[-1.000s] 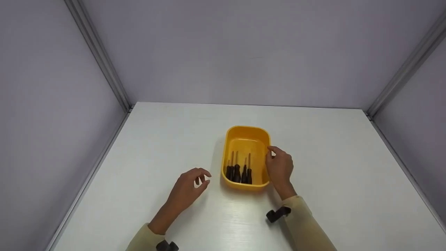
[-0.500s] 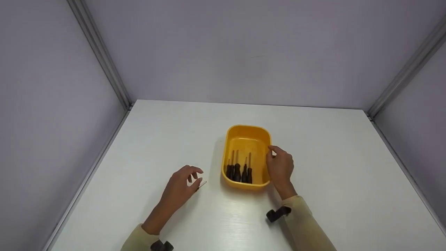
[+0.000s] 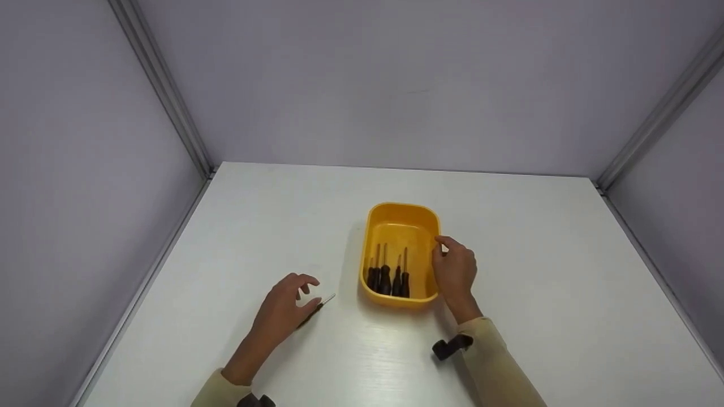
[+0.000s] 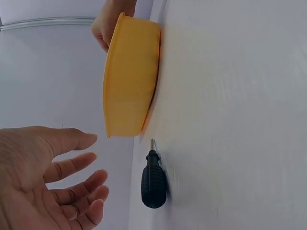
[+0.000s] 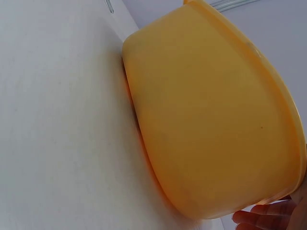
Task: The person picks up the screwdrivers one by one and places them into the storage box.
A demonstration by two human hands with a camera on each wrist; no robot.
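Four screwdrivers [image 3: 388, 275] lie in the yellow tub [image 3: 400, 213] in the head view; a fifth screwdriver [image 3: 317, 307] now lies on the worktop [image 3: 543, 271] to the tub's left. The left hand [image 3: 281, 312], which held over this spot a second ago, has drawn back, fingers spread and holding nothing, so the tool reads as released. The right hand [image 3: 453, 270] stays at the tub's right wall.

Left wrist view: the screwdriver [image 4: 153, 178] lies flat near the tub [image 4: 129, 76], apart from the loosely splayed fingers [image 4: 72, 165].

Right wrist view: fingertips [image 5: 268, 215] meet the tub's [image 5: 211, 115] rim; whether they clasp it cannot be told.
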